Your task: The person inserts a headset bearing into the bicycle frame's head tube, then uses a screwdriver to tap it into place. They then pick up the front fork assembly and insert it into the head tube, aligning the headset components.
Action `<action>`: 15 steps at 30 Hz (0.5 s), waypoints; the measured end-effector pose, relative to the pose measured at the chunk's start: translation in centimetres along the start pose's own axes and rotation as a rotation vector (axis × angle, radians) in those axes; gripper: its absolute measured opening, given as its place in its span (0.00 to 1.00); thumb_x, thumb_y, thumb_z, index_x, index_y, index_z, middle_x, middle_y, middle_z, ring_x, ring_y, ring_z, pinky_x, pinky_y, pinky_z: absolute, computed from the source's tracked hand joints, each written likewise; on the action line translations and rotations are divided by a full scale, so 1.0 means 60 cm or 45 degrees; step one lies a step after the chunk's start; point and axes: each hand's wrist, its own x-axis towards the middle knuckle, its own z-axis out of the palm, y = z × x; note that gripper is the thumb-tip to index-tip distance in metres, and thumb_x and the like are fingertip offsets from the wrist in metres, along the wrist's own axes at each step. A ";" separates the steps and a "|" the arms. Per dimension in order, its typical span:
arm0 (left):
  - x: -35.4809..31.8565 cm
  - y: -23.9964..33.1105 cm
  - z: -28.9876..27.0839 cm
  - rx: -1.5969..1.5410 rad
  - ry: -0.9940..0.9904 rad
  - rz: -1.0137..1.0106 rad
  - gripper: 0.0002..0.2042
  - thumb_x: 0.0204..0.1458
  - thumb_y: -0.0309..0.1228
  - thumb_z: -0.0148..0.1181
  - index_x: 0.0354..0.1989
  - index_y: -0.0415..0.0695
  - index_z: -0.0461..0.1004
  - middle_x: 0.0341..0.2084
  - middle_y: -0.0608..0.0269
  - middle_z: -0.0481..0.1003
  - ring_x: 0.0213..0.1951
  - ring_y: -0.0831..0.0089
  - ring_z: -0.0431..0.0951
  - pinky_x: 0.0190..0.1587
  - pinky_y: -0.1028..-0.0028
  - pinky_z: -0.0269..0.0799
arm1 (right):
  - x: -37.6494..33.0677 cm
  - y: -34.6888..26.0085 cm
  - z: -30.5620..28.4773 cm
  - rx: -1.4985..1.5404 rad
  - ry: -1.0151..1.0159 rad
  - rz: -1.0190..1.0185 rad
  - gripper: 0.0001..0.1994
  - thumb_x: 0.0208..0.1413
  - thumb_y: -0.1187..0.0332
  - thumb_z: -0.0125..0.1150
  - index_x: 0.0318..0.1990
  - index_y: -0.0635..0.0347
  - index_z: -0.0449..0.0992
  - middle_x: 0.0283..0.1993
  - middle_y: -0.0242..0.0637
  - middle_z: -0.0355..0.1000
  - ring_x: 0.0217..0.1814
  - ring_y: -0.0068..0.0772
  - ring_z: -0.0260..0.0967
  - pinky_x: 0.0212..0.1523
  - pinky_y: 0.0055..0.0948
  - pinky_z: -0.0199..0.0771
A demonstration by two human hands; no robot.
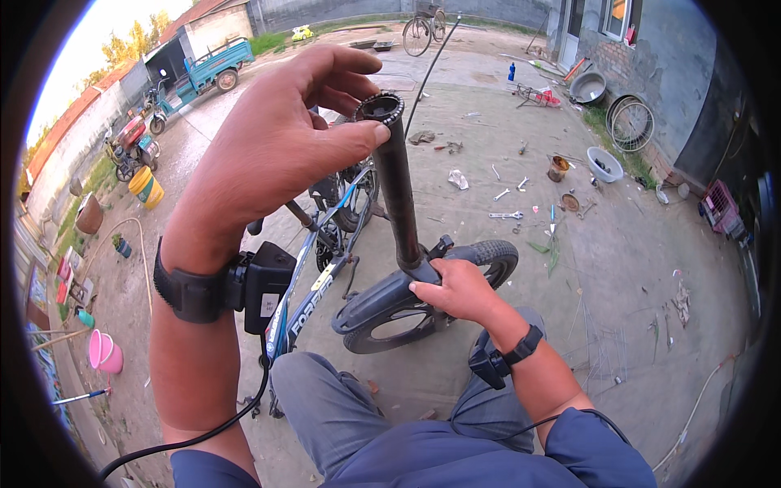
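Observation:
A bicycle fork stands with its dark steerer tube (398,191) pointing up, in front of my knees. Around the tube's upper end sits a ring of ball bearings (381,106). My left hand (285,134) holds this bearing ring between the thumb, on its near side, and fingers partly hidden behind it; the index finger is raised above. Lower down, my right hand (464,289) is wrapped around the fork crown (417,272). The black-tyred wheel (390,332) and a dark mudguard (370,302) are attached to the fork. Left of it is the blue and white bicycle frame (305,281).
Wrenches (506,215), a rusty can (558,168) and a white basin (604,164) lie on the ground to the right. Wheel rims (630,124) lean near the wall. Buckets (106,351) and a blue cargo tricycle (213,65) stand on the left.

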 end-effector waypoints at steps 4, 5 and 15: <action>0.007 0.003 0.004 0.052 -0.040 0.011 0.27 0.50 0.27 0.69 0.60 0.40 0.70 0.45 0.62 0.77 0.47 0.76 0.77 0.48 0.78 0.74 | -0.001 0.003 0.001 -0.002 0.014 -0.037 0.21 0.53 0.52 0.65 0.30 0.66 0.76 0.23 0.44 0.75 0.26 0.40 0.75 0.31 0.36 0.73; 0.008 0.003 0.005 0.049 -0.044 -0.002 0.27 0.50 0.26 0.69 0.60 0.39 0.69 0.45 0.62 0.77 0.47 0.76 0.77 0.47 0.77 0.74 | -0.002 0.004 0.000 0.018 0.008 -0.037 0.21 0.53 0.52 0.66 0.30 0.66 0.76 0.23 0.43 0.75 0.26 0.39 0.75 0.31 0.35 0.73; 0.024 -0.003 0.031 -0.025 -0.136 -0.029 0.31 0.48 0.23 0.70 0.62 0.36 0.66 0.43 0.61 0.76 0.44 0.75 0.77 0.48 0.75 0.75 | -0.007 0.009 -0.006 0.151 -0.019 -0.008 0.20 0.53 0.53 0.65 0.32 0.66 0.77 0.23 0.40 0.75 0.26 0.34 0.75 0.32 0.34 0.73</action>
